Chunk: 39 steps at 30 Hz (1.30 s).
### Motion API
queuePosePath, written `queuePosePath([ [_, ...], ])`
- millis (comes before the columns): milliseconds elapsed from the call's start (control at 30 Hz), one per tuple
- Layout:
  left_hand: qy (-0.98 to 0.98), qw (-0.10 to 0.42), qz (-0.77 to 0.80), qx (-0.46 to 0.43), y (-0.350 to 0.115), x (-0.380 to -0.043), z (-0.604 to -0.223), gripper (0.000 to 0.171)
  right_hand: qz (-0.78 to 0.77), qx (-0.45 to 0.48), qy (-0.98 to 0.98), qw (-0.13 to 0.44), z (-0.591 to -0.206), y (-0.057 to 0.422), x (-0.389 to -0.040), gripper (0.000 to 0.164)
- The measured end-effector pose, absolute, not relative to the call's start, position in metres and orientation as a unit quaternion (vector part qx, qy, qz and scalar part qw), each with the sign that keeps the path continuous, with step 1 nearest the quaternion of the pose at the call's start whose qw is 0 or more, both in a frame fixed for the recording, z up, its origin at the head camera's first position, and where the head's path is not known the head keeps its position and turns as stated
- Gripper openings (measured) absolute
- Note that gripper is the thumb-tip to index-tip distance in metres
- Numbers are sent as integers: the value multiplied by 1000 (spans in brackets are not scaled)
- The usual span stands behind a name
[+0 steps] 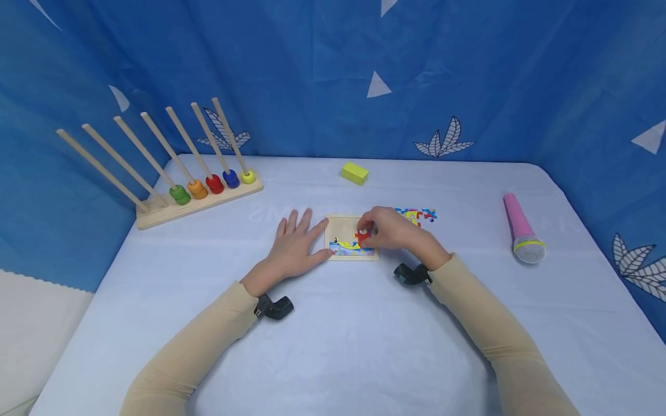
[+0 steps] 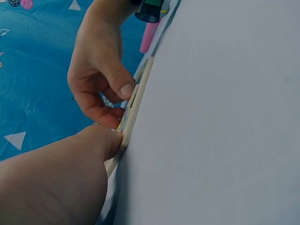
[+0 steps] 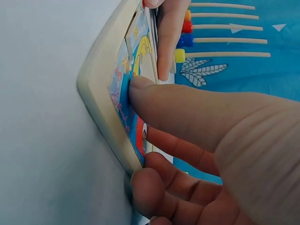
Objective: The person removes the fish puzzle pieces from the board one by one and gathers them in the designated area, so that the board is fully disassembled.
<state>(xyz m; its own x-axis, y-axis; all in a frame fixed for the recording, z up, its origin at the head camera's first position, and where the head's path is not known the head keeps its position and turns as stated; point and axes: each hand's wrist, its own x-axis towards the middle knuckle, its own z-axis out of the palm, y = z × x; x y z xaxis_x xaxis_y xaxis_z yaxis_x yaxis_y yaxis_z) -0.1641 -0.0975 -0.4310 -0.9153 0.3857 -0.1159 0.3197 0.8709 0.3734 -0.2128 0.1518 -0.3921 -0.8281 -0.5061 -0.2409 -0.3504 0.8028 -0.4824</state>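
Observation:
A small wooden jigsaw tray (image 1: 343,224) lies on the table, its lower part filled with blue and yellow picture pieces. My right hand (image 1: 391,227) pinches a red puzzle piece (image 1: 363,236) between thumb and fingers at the tray's right side. In the right wrist view, the thumb lies over the picture, and part of the red piece (image 3: 139,133) shows beneath it. My left hand (image 1: 292,249) lies spread on the table, its thumb and index fingertip touching the tray's left edge. More loose puzzle pieces (image 1: 429,214) lie behind the right hand, partly hidden by it.
A wooden counting stand (image 1: 200,206) with upright rods and coloured beads stands at the back left. A yellow block (image 1: 355,173) lies behind the tray. Toward the right is a pink toy microphone (image 1: 517,219). A blue curtain (image 1: 333,75) hangs along the table's back edge.

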Motion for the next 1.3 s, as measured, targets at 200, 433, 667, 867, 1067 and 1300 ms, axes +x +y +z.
queuePosePath([
  [200,963,94,173,183,-97,-165,-431,78,-212,-220,934,186,-391,150,-211,33],
  [433,963,90,175,182,-98,-164,-431,79,-222,-210,934,188,-390,147,-210,30],
  [667,963,84,175,186,-98,-165,-432,78,-228,-205,932,195,-390,148,-209,32],
  [867,962,83,178,188,-98,-165,-433,78,-236,-225,926,189,-391,151,-209,28],
  [1067,962,84,181,188,-99,-166,-434,78,-238,-243,923,179,-391,153,-209,23],
  [1300,962,83,179,188,-99,-166,-434,78,-232,-249,921,190,-388,153,-209,24],
])
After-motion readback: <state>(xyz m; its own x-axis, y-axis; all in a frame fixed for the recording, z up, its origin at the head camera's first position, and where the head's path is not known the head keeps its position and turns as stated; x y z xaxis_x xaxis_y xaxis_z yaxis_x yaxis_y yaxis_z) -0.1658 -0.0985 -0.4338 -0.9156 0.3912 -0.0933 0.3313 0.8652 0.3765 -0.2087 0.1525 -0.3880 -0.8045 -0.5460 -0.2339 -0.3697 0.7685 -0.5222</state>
